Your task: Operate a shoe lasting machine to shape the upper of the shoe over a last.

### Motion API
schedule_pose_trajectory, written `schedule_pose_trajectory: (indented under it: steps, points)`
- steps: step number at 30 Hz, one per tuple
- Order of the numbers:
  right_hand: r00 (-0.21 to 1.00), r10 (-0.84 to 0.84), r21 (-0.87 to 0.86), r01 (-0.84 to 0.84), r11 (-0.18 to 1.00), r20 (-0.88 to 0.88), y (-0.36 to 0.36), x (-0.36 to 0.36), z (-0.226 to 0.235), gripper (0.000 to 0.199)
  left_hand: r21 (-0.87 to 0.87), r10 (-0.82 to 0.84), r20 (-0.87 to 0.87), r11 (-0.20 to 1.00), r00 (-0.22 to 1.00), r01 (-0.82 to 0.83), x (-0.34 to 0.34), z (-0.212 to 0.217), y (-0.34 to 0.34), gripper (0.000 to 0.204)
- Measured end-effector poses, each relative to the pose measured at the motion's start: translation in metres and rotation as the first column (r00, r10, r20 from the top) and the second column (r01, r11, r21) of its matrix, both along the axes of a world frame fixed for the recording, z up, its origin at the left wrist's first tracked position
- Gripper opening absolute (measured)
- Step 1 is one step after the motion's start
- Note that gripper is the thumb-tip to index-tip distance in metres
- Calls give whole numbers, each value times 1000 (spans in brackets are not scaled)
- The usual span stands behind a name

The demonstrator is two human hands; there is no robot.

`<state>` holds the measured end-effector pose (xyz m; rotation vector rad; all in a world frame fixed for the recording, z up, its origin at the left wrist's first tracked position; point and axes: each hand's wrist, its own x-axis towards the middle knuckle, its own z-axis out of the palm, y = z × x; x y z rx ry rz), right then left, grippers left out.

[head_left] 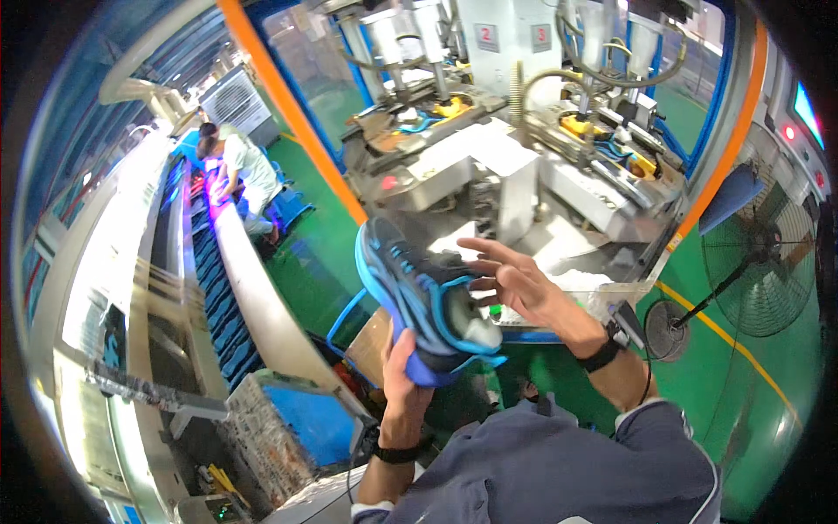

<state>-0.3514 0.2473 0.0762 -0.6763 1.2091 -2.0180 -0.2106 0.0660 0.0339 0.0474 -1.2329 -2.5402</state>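
Observation:
A dark sneaker with bright blue trim and a blue-violet sole [406, 279] is held tilted in front of me, toe pointing up and away. My left hand [406, 375] grips it near the heel, thumb along the sole's side. Something whitish [478, 330] shows inside the collar opening. My right hand [519, 284] hovers just right of the upper with fingers spread; it holds nothing. Whether its fingertips touch the shoe, I cannot tell.
A machine with metal presses and yellow-blue moulds [449, 106] stands ahead, framed by orange posts [292, 109]. On the left runs a conveyor [249, 262] with dark blue pieces beside it. A co-worker [244, 175] bends over its far end. A floor fan [759, 244] stands right.

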Motion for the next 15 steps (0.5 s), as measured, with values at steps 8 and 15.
schedule_pose_trajectory:
  steps: [8, 15]
  points:
    - [598, -766, 168, 802, 574, -236, 169, -101, -101, 65, -631, -212, 197, 720, 957, 290, -192, -19, 155, 92]
    - [240, -965, 150, 963, 224, -103, 296, -130, -127, 72, -715, -150, 337, 602, 929, 357, -398, -96, 207, 56]
